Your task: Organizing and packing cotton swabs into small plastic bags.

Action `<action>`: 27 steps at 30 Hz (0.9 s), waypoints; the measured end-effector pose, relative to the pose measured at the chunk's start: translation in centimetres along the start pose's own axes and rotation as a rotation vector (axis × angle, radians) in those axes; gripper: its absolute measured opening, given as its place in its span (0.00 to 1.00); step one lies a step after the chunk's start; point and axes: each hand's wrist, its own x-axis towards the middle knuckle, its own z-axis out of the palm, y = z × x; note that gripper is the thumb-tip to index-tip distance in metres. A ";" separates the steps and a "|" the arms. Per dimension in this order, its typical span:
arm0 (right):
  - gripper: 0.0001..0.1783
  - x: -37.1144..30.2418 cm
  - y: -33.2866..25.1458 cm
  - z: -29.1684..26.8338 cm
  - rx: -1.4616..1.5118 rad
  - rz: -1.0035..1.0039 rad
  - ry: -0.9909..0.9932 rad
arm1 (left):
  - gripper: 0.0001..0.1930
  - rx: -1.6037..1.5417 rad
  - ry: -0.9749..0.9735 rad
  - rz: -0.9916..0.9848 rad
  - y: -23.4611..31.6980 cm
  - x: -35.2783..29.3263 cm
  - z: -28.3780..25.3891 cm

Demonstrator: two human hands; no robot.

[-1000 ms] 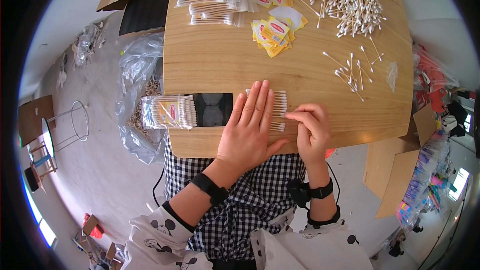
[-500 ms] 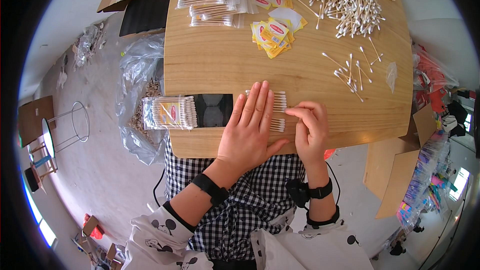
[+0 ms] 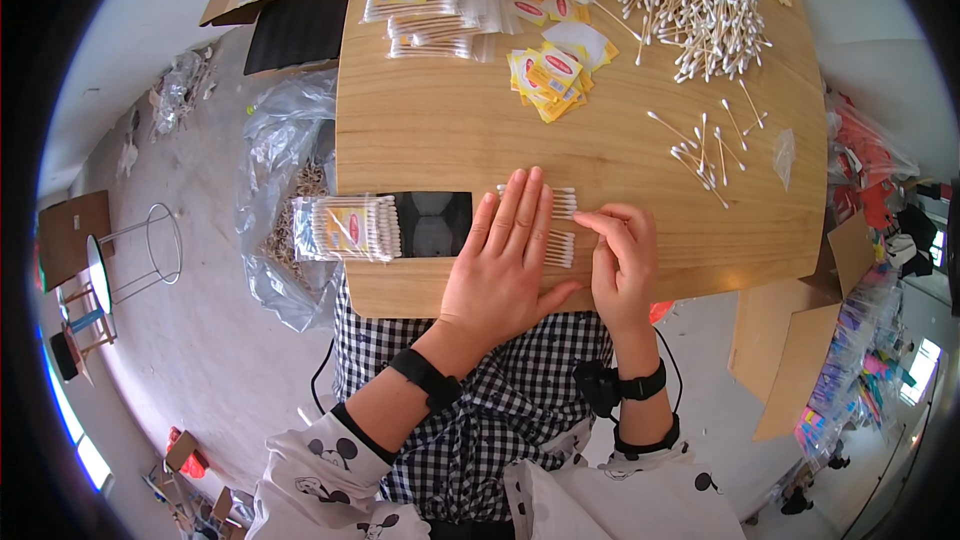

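A row of cotton swabs (image 3: pixel 563 202) lies near the front of a wooden table (image 3: pixel 430 130), partly covered by a person's left hand (image 3: pixel 500 265), laid flat, palm down, fingers straight and together, thumb held out. At the row's right end the right hand (image 3: pixel 625 260) is curled, index finger reaching to the swab tips; from where I stand, I cannot tell whether it pinches one. Left of the row is a dark panel (image 3: pixel 435 225); farther left of it, a clear swab packet (image 3: pixel 345 228) juts past the table's edge near a plastic bag (image 3: pixel 270 160). Behind the row sit yellow labels (image 3: pixel 550 78) and, back to its left, stacked packets (image 3: pixel 430 5). Loose swabs (image 3: pixel 703 150) scatter behind the row to its right, a large heap of swabs (image 3: pixel 700 15) beyond.
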 end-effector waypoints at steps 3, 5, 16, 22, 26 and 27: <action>0.20 0.2 -0.2 0.2 -0.004 0.015 -0.008 | 0.49 -0.008 0.009 -0.007 -0.2 -0.1 0.0; 0.18 0.5 -0.3 0.3 -0.007 0.029 -0.017 | 0.49 0.000 0.006 -0.006 -0.1 -0.1 0.0; 0.13 2.2 0.3 1.3 0.108 0.072 0.119 | 0.50 0.006 -0.010 -0.007 0.0 -0.2 0.0; 0.14 2.3 0.0 1.3 0.067 0.072 0.109 | 0.50 0.019 -0.020 -0.007 -0.1 -0.1 0.0; 0.14 2.3 0.3 1.2 0.031 0.037 0.094 | 0.50 0.016 -0.012 -0.007 0.0 -0.1 0.0; 0.15 2.2 0.5 1.3 0.049 0.032 0.097 | 0.50 0.016 -0.011 -0.006 0.0 0.0 0.0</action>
